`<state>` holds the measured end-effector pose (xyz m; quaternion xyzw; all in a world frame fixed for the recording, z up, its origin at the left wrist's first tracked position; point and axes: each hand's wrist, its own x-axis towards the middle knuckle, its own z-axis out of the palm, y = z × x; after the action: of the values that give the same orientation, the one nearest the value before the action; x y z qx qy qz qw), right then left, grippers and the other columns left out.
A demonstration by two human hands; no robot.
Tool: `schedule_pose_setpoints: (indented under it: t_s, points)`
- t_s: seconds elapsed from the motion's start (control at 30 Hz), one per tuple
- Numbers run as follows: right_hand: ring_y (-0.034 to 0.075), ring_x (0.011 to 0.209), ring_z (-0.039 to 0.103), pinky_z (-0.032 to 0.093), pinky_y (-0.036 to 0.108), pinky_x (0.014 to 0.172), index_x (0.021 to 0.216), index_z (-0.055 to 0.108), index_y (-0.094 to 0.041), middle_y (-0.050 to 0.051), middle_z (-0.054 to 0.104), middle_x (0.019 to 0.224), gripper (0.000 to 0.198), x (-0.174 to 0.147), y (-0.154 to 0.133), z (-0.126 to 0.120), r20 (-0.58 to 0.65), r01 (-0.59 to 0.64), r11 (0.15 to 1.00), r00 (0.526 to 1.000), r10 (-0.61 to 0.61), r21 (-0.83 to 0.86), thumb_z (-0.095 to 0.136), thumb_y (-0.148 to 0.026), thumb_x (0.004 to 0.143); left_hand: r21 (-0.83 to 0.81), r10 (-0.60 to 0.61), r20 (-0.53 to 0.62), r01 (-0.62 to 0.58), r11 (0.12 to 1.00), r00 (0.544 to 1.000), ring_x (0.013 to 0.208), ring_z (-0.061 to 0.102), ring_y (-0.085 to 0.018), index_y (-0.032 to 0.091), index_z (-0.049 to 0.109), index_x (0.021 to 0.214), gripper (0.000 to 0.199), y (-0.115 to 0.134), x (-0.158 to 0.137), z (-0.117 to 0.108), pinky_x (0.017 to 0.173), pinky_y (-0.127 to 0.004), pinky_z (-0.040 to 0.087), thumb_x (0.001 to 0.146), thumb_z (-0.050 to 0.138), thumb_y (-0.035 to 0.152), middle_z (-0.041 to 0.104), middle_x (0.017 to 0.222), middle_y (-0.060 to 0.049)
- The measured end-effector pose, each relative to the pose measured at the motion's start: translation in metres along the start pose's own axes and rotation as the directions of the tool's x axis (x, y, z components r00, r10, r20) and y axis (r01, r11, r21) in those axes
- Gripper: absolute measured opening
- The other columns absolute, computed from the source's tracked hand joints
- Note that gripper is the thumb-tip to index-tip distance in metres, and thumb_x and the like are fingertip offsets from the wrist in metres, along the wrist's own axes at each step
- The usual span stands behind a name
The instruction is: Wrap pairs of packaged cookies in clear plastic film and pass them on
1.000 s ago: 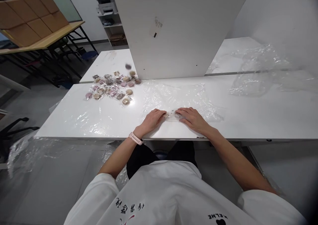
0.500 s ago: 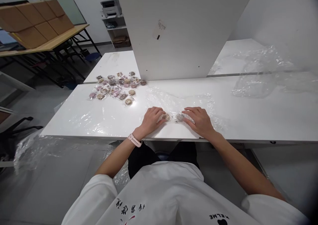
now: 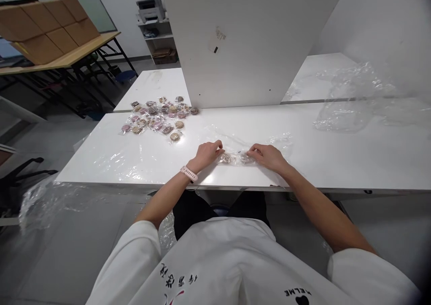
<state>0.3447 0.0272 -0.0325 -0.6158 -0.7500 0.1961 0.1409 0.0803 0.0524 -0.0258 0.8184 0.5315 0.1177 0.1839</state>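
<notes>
A clear bubble wrap sheet (image 3: 235,139) lies on the white table in front of me, its near part folded over two small round wrapped pieces. One brownish piece (image 3: 225,158) sits beside my left hand (image 3: 209,154), and a greyer piece (image 3: 245,159) is close to my right hand (image 3: 267,156). Both hands pinch the film at the upper edge of the roll, thumbs against fingers. What exactly the pieces are is blurred by the plastic.
Several individually wrapped round pieces (image 3: 158,116) lie heaped at the table's left. Loose clear film (image 3: 350,103) is bunched at the right, with more film (image 3: 124,165) near the front left. A tall white panel (image 3: 249,49) rises at the table's back edge.
My fingers have drawn in from a spread hold around the two pieces to a pinch on the film. The left hand has risen slightly, and the film has shifted over the pieces.
</notes>
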Motion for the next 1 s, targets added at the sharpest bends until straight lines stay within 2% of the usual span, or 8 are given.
schedule_pose_setpoints:
  t_s: [0.27,0.4,0.53,0.6,0.7,0.8,0.87,1.0]
  points:
    - [0.029,0.11,0.057,0.043,0.044,0.091,0.119,0.068,-0.021,0.013,0.068,0.122,0.029,-0.026,-0.021,0.009,-0.287,0.356,0.871,0.843,-0.456,-0.338,0.049,-0.031,0.1,0.147,0.319,-0.241,-0.291,0.945,0.916,0.131,0.051,-0.033,0.023,0.062,0.118,0.024,0.004,-0.028,0.004,0.106,-0.054,0.041,0.094,0.059,0.028,0.061,0.134,-0.014]
    - [0.029,0.129,0.05,0.041,0.045,0.101,0.135,0.06,-0.025,0.011,0.058,0.143,0.037,-0.039,-0.023,0.034,-0.173,0.441,0.835,0.841,-0.512,-0.328,0.047,-0.029,0.101,-0.19,-0.07,-0.403,-0.009,0.982,0.912,0.147,0.033,-0.041,0.026,0.045,0.143,0.07,-0.017,-0.057,-0.004,0.11,-0.064,0.039,0.083,0.075,0.044,0.034,0.161,-0.017]
    - [0.029,0.128,0.049,0.044,0.045,0.097,0.14,0.057,-0.029,0.009,0.055,0.145,0.04,-0.04,-0.02,0.047,-0.187,0.394,0.873,0.871,-0.454,-0.287,0.043,-0.029,0.102,-0.865,-0.588,-0.137,0.193,0.464,0.797,0.115,0.065,-0.032,0.022,0.049,0.136,0.061,-0.036,-0.076,-0.011,0.093,-0.053,0.057,0.084,0.073,0.046,0.053,0.143,-0.021]
    - [0.03,0.124,0.049,0.044,0.046,0.095,0.141,0.057,-0.031,0.009,0.056,0.142,0.041,-0.038,-0.021,0.047,-0.185,0.377,0.882,0.881,-0.436,-0.283,0.045,-0.031,0.102,-0.966,-0.581,0.051,0.189,0.178,0.812,0.106,0.069,-0.028,0.019,0.06,0.117,0.04,-0.033,-0.078,-0.012,0.093,-0.049,0.058,0.087,0.071,0.043,0.065,0.125,-0.018]
    - [0.031,0.119,0.049,0.044,0.046,0.091,0.142,0.057,-0.034,0.01,0.057,0.138,0.042,-0.036,-0.024,0.044,-0.165,0.366,0.88,0.889,-0.427,-0.302,0.047,-0.034,0.101,-0.977,-0.51,0.148,0.205,0.057,0.847,0.101,0.07,-0.026,0.017,0.067,0.096,0.025,-0.016,-0.068,-0.009,0.094,-0.048,0.058,0.085,0.074,0.038,0.072,0.104,-0.014]
    - [0.031,0.118,0.048,0.044,0.046,0.089,0.142,0.056,-0.035,0.01,0.057,0.136,0.043,-0.035,-0.026,0.043,-0.148,0.363,0.874,0.893,-0.426,-0.321,0.048,-0.036,0.101,-0.963,-0.512,0.064,0.188,0.193,0.857,0.1,0.07,-0.025,0.017,0.071,0.105,0.03,0.011,-0.051,0.001,0.091,-0.048,0.058,0.084,0.074,0.037,0.073,0.11,-0.012]
    - [0.031,0.119,0.048,0.043,0.047,0.09,0.142,0.056,-0.034,0.01,0.057,0.136,0.043,-0.033,-0.027,0.045,-0.149,0.36,0.877,0.895,-0.421,-0.319,0.049,-0.036,0.1,-0.872,-0.513,-0.119,0.158,0.463,0.85,0.11,0.067,-0.028,0.02,0.072,0.111,0.029,0.029,-0.042,0.011,0.096,-0.051,0.055,0.088,0.07,0.038,0.072,0.117,-0.011]
    - [0.032,0.124,0.049,0.044,0.047,0.095,0.133,0.063,-0.028,0.012,0.058,0.138,0.036,-0.035,-0.029,0.041,-0.158,0.376,0.88,0.888,-0.431,-0.289,0.051,-0.035,0.1,-0.246,-0.043,-0.35,-0.047,0.968,0.936,0.129,0.056,-0.032,0.021,0.072,0.112,0.025,0.05,-0.04,0.034,0.115,-0.059,0.036,0.096,0.06,0.036,0.071,0.123,-0.011]
